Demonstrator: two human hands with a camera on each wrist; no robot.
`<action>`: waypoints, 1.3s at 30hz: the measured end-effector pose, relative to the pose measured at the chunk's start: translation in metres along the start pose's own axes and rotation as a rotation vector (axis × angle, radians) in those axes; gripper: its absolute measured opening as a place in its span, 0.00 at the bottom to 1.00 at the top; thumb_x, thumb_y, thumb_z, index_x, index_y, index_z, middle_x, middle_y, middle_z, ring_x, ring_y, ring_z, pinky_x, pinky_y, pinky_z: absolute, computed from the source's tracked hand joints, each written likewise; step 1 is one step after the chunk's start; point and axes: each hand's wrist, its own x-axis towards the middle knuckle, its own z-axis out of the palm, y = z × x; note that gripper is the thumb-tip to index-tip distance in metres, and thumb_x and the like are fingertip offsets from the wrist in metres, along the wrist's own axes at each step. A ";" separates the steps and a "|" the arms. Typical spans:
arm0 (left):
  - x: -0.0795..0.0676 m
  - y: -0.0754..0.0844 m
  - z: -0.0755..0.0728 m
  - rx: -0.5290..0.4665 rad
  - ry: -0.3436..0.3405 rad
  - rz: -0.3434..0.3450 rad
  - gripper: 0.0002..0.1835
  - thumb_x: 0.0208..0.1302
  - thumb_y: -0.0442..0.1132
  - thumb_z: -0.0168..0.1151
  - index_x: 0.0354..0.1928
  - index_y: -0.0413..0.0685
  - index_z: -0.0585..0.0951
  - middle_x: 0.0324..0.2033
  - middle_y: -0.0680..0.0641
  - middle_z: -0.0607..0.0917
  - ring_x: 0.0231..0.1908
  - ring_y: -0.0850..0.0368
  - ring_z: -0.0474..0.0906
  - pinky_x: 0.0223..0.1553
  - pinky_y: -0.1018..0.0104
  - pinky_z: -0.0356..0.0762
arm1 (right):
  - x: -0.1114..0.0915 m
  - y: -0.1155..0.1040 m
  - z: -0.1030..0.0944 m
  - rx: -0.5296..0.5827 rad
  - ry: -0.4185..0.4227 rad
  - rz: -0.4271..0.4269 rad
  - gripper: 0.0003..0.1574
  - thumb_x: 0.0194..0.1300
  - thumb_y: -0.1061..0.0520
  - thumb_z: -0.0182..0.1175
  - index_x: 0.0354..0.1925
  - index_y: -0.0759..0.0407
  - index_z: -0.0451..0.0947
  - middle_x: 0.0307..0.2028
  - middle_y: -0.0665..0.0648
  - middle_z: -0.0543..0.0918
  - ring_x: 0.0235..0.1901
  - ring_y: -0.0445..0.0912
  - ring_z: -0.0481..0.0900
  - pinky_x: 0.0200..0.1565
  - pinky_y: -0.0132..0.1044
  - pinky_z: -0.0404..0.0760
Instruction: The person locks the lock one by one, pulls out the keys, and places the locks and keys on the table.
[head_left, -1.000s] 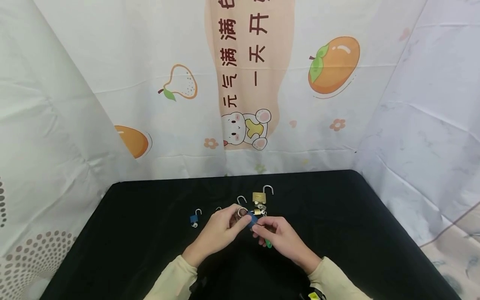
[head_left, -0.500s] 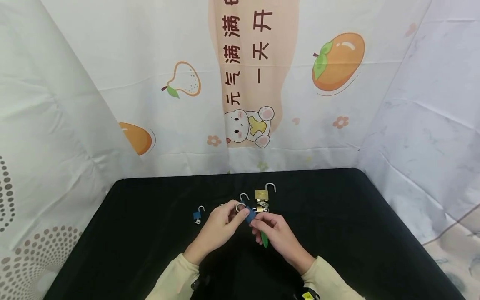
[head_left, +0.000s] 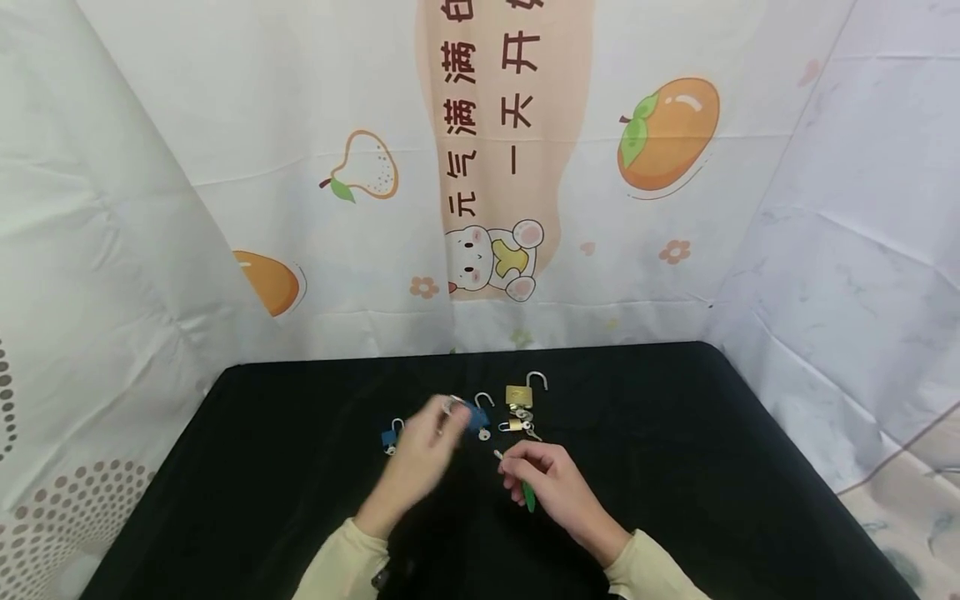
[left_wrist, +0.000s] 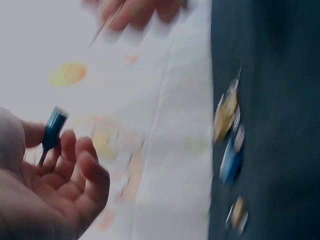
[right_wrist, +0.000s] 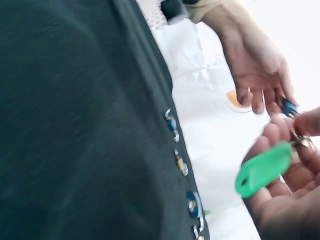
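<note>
My left hand (head_left: 422,450) pinches a blue padlock (left_wrist: 55,127) between thumb and fingers; in the head view it is blurred and overlaps another blue padlock (head_left: 481,422) on the table. My right hand (head_left: 546,482) holds a key (head_left: 498,455) between thumb and fingers, its tip pointing up and left. From that key's ring a green tag (right_wrist: 265,170) hangs below the fingers. Key and held padlock are apart in the head view. A large brass padlock (head_left: 518,396) and a small brass padlock (head_left: 514,425) lie just beyond the right hand.
Left of the left hand lies a small blue padlock (head_left: 389,437), its shackle raised. Several padlocks have keys attached. The table wears a black cloth (head_left: 300,467), and a printed white curtain (head_left: 360,325) hangs behind its far edge.
My left hand has moved left and away with the blue padlock, and the key now shows separate from it. The right hand stays nearly in place with key and green tag.
</note>
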 end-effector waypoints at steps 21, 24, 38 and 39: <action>-0.006 -0.026 -0.023 -0.109 0.002 -0.158 0.09 0.74 0.47 0.61 0.47 0.50 0.81 0.30 0.54 0.85 0.33 0.56 0.84 0.38 0.65 0.81 | 0.025 0.035 0.017 -0.004 -0.238 0.212 0.18 0.75 0.51 0.60 0.51 0.63 0.85 0.34 0.56 0.84 0.27 0.45 0.80 0.32 0.40 0.85; -0.007 -0.030 -0.023 -0.092 -0.004 -0.168 0.10 0.74 0.48 0.61 0.46 0.50 0.81 0.30 0.55 0.84 0.32 0.58 0.83 0.36 0.65 0.80 | 0.029 0.038 0.019 0.029 -0.244 0.229 0.18 0.75 0.54 0.60 0.54 0.66 0.82 0.37 0.57 0.84 0.30 0.47 0.82 0.34 0.42 0.86; 0.002 -0.056 -0.001 -0.014 -0.160 -0.217 0.14 0.76 0.48 0.59 0.44 0.44 0.81 0.31 0.49 0.84 0.31 0.59 0.79 0.34 0.64 0.78 | 0.044 0.034 0.007 0.114 -0.117 0.221 0.28 0.78 0.56 0.55 0.66 0.74 0.69 0.61 0.70 0.78 0.57 0.58 0.80 0.53 0.45 0.82; 0.003 -0.059 0.002 -0.006 -0.175 -0.220 0.14 0.76 0.48 0.59 0.44 0.44 0.81 0.30 0.50 0.83 0.30 0.59 0.78 0.34 0.64 0.78 | 0.047 0.035 0.008 0.119 -0.115 0.223 0.28 0.78 0.56 0.55 0.67 0.74 0.69 0.62 0.70 0.77 0.58 0.58 0.79 0.54 0.45 0.81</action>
